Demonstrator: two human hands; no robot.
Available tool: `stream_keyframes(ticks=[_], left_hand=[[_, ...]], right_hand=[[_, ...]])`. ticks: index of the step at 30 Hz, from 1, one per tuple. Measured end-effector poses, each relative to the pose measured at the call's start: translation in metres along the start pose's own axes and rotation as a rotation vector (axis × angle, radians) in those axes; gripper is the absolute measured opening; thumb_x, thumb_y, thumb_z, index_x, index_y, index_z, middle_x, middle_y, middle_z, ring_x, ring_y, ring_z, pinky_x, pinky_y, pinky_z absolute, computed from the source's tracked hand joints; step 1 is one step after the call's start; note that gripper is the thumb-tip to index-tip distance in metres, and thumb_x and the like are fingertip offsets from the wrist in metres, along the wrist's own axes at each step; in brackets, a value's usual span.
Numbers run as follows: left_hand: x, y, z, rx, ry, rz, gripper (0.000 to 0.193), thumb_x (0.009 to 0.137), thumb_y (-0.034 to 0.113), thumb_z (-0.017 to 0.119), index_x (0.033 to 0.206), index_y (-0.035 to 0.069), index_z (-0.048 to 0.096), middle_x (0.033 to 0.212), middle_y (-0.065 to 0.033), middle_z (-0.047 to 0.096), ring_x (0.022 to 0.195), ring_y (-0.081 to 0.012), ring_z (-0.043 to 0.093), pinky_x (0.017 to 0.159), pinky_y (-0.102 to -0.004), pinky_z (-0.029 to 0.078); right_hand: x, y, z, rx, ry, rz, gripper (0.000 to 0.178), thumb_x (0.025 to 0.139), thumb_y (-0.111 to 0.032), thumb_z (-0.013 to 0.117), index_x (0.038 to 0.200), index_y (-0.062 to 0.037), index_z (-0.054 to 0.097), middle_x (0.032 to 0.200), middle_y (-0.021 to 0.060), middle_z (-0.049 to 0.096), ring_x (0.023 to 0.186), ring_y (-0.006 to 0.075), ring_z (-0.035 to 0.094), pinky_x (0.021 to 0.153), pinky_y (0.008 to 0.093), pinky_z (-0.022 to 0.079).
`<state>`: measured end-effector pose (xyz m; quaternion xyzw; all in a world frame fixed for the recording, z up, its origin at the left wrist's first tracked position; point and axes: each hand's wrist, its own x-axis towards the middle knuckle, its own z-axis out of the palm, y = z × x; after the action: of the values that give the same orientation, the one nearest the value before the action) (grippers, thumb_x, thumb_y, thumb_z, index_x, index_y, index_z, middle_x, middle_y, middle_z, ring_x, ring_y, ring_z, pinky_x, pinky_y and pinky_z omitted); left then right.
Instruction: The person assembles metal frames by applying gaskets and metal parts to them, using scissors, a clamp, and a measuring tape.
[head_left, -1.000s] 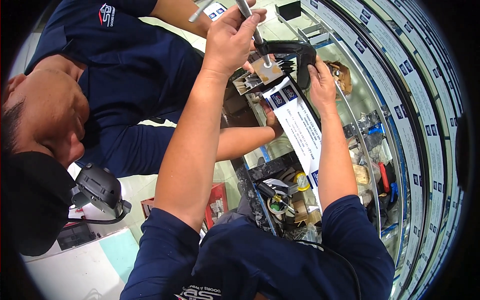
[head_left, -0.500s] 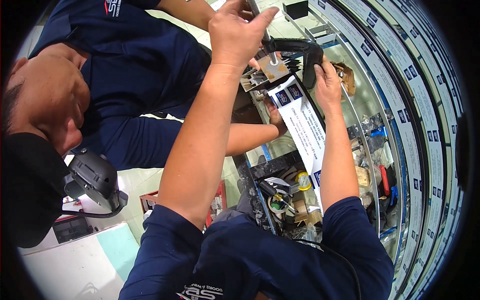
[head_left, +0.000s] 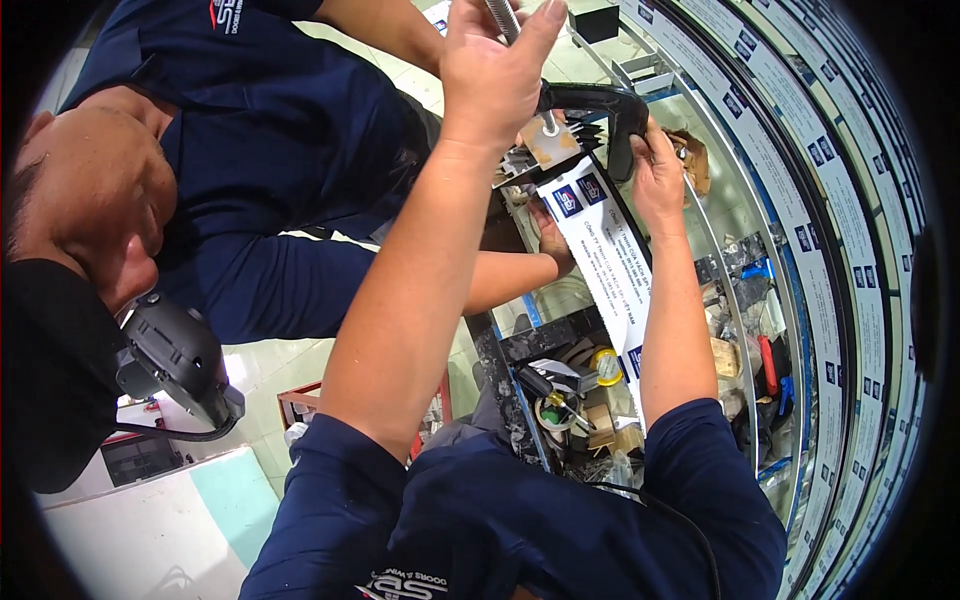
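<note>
A black G-clamp [head_left: 600, 97] sits over the end of a long profile [head_left: 605, 262] covered in white and blue film. My left hand [head_left: 490, 85] is closed round the clamp's threaded screw [head_left: 503, 18], thumb stretched upward. Further right, my right hand [head_left: 657, 178] grips the clamp's curved frame. The screw's foot presses on a stained, light square plate [head_left: 553, 147] at the profile's end. Another person's hand [head_left: 548, 235] reaches in from the left, below the plate and beside the profile. What that hand touches underneath is hidden.
The co-worker [head_left: 250, 170] stands close on my left, wearing a black device [head_left: 175, 350]. Below the profile, a bench shelf holds a yellow tape roll [head_left: 606, 366], tools and scraps. Film-covered profiles [head_left: 850, 300] line the right side. A red-handled tool [head_left: 767, 364] lies near them.
My left hand has shifted a little to the right, turning about the screw. The right hand stays on the clamp frame. The co-worker's head has moved slightly left.
</note>
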<state>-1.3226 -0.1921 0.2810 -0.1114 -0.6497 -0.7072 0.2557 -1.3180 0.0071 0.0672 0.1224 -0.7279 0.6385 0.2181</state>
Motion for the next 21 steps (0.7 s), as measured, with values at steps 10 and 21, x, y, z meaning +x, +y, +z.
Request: stream_keyframes(ticks=[10,21], left_hand=[[0.005,0.032,-0.022,0.258,-0.087,-0.180,0.022,0.101,0.012,0.079,0.114,-0.005,0.074,0.093,-0.0080,0.078,0.062,-0.0122,0.066,0.058,-0.0262,0.053],[0.016,0.071,0.007,0.154,0.111,0.017,0.084,0.101,0.040,0.077,0.159,-0.009,0.042,0.136,-0.0225,0.069,0.125,-0.0304,0.066,0.105,-0.0386,0.052]], right_hand=[[0.001,0.000,-0.005,-0.101,0.021,-0.020,0.039,0.107,-0.012,0.069,0.145,-0.0069,0.066,0.131,0.0170,0.074,0.118,0.0274,0.072,0.103,0.0353,0.054],[-0.001,0.011,0.013,0.039,0.016,0.027,0.040,0.106,-0.010,0.070,0.145,-0.0056,0.067,0.128,0.0123,0.075,0.112,0.0172,0.070,0.097,0.0300,0.054]])
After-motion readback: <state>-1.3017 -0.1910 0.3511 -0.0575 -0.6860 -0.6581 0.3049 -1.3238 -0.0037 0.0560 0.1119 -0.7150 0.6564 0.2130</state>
